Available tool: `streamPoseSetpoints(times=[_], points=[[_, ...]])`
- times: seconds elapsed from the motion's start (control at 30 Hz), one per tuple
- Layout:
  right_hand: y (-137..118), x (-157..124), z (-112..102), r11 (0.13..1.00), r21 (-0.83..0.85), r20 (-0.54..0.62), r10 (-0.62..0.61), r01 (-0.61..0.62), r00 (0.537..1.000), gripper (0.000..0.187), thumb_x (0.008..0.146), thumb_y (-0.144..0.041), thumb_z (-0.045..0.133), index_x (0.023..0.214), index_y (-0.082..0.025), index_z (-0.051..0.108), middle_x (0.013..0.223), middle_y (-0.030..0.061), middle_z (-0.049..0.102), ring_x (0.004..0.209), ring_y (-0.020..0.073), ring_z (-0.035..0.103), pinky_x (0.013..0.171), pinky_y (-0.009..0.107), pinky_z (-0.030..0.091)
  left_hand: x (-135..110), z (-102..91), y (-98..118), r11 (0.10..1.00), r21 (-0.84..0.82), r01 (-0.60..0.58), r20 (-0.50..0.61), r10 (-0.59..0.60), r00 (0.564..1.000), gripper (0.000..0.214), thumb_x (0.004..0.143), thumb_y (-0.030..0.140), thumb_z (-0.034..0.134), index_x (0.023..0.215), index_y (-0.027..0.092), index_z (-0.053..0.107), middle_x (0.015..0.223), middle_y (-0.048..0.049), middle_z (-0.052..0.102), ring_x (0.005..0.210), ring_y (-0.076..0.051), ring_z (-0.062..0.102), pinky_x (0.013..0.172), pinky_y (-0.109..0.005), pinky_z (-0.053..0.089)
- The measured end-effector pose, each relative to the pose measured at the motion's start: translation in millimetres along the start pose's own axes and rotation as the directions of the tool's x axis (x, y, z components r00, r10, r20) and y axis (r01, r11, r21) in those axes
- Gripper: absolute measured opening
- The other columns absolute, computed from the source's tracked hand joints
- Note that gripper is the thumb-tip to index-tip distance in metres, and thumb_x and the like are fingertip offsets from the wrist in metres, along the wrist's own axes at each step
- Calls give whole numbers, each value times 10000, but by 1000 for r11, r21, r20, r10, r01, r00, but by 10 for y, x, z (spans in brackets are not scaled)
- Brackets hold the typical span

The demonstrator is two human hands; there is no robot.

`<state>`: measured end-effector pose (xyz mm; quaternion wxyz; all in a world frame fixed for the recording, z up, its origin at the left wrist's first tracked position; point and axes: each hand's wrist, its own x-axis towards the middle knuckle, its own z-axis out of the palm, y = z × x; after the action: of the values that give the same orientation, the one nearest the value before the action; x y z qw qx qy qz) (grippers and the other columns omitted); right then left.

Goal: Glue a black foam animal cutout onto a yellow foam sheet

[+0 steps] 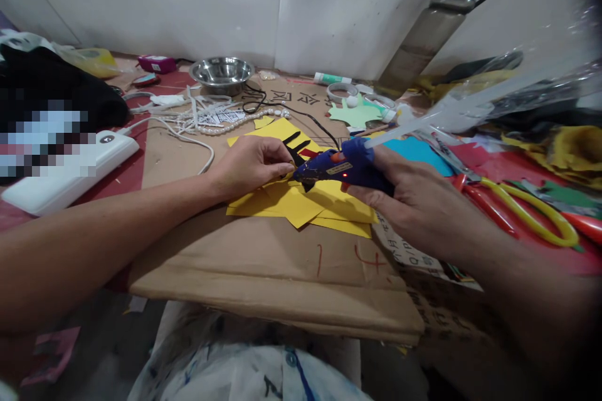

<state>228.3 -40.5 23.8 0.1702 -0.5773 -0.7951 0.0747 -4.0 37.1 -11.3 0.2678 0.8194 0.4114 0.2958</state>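
While the wall is seen at the back, a big sheet of cardboard is spread in front of it, with red marks drawn near the front edge. At the back on the right, a tall bottle is seen at a slant. On the cardboard, yellow paper is laid in a loose, messy pile under both hands. On the left, a white power bank is placed near the edge of the cardboard, well apart from the pile. On the right, scissors with yellow and red handles are left near blue paper. Over the pile, a blue glue gun is held by the right hand, with the fingers wrapped around its handle and the tip pointed at the other hand. The left hand is nearly closed, and its thumb and first finger are brought together just beside the tip; whether a tiny thing is pinched there cannot be told. Behind the pile, a shiny bowl is set near the wall. A clear glue stick is poked into the back of the gun. Black paper with thin strips is partly hidden by the gun. White beads are strung in a line between bowl and pile. A tiny red light is lit on the gun's side.
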Motion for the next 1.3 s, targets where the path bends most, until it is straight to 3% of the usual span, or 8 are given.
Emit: streamPoseSetpoints(times=[0.13,0.3,0.5,0.8,1.07,1.3], points=[[18,-2,11,1000,26,-1,-14,14,1000,344,882,-350,513,1195,-230,592,1072,96,679,934,317,632,736,427,499,3,-9,1,1000,-10,0,3,0,1000,125,769,267,677,782,154,728,732,-17,731,647,-125,635,588,-226,471],[78,-5,4,1000,22,-47,-14,15,999,441,875,-399,522,1282,-238,571,1099,107,680,1032,365,617,830,509,493,-7,-12,19,1000,-10,9,1,-9,1000,113,776,259,687,782,154,729,724,-15,728,629,-115,625,581,-222,470],[86,-16,-25,1000,-4,-43,9,-9,999,461,867,-432,517,1263,-207,583,1113,125,676,1074,387,605,871,530,484,-17,-11,43,999,-48,17,9,-17,1000,119,771,256,694,782,146,736,731,-27,729,640,-118,622,587,-223,474],[-6,-22,-34,999,-35,-51,11,-13,999,258,879,-365,493,1055,-214,605,997,115,679,912,338,633,747,439,483,-17,-9,18,999,-53,6,16,-5,1000,106,773,250,695,789,155,739,749,-29,734,658,-123,632,602,-230,479],[5,-49,-30,995,-91,-76,-44,37,996,190,884,-363,479,971,-212,555,875,77,653,767,256,604,635,335,427,-22,-6,36,996,-78,34,30,-32,999,129,772,257,689,792,139,735,710,-22,720,614,-108,610,558,-209,454],[18,-52,-33,991,-127,-75,-48,38,996,186,894,-365,476,950,-200,544,869,59,650,756,222,597,624,299,414,-22,-9,34,998,-65,20,28,-18,999,121,765,250,691,796,143,740,733,-23,728,633,-106,621,561,-199,455]])
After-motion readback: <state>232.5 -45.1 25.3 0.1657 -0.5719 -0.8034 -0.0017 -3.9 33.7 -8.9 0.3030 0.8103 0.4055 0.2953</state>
